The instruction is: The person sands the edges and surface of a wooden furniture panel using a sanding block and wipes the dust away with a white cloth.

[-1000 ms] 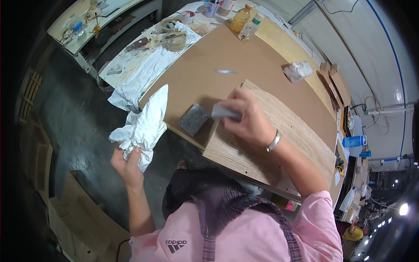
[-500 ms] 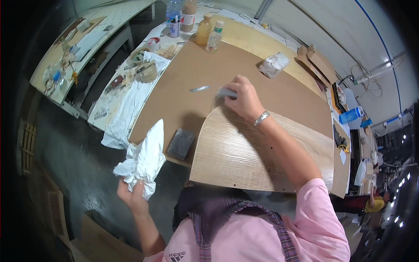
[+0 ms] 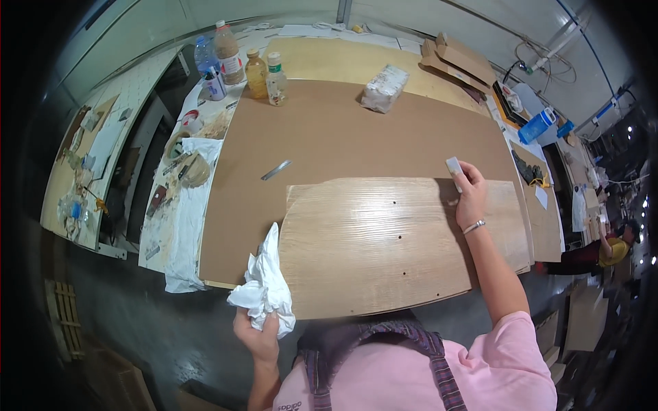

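A light wooden panel (image 3: 384, 240) with a curved front edge and a few small holes lies on a brown board (image 3: 322, 144). My right hand (image 3: 469, 195) rests at the panel's far right corner, fingers closed on a small grey block (image 3: 454, 166). My left hand (image 3: 257, 335) is below the panel's near left corner, off the table's edge. It grips a crumpled white cloth (image 3: 264, 284) that stands up against the panel's left end.
A thin metal strip (image 3: 276, 170) lies on the brown board left of the panel. Several bottles (image 3: 243, 65) stand at the far left corner, and a wrapped white packet (image 3: 384, 88) lies at the back. A cluttered cloth-covered bench (image 3: 181, 198) sits to the left. Another person (image 3: 613, 250) is at far right.
My right hand has carried the grey block from the panel's far left side to its far right corner. My left hand has brought the cloth closer to the panel's left end.
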Action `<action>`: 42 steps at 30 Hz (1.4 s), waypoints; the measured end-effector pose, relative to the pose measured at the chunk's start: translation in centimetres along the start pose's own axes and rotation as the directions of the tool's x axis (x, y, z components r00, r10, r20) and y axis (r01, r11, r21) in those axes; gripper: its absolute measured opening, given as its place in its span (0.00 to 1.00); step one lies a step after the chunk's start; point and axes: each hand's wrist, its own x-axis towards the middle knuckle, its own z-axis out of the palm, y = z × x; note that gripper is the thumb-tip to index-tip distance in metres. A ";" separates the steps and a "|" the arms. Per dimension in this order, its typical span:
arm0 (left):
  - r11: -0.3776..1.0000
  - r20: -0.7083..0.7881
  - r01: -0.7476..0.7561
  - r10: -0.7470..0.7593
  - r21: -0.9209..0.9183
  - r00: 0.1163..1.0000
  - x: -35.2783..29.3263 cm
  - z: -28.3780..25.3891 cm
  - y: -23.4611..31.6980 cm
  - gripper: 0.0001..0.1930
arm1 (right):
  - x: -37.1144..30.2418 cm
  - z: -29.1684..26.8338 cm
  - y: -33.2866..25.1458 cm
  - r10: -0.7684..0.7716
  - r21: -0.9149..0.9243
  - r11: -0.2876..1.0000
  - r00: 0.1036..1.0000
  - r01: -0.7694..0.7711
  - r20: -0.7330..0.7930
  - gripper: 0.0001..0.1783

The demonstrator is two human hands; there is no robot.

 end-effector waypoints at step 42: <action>0.578 0.504 -0.438 0.054 0.688 0.862 24.0 10.8 3.2 0.17 | 0.1 -2.6 0.5 0.004 -0.061 0.998 0.999 -0.001 0.046 0.14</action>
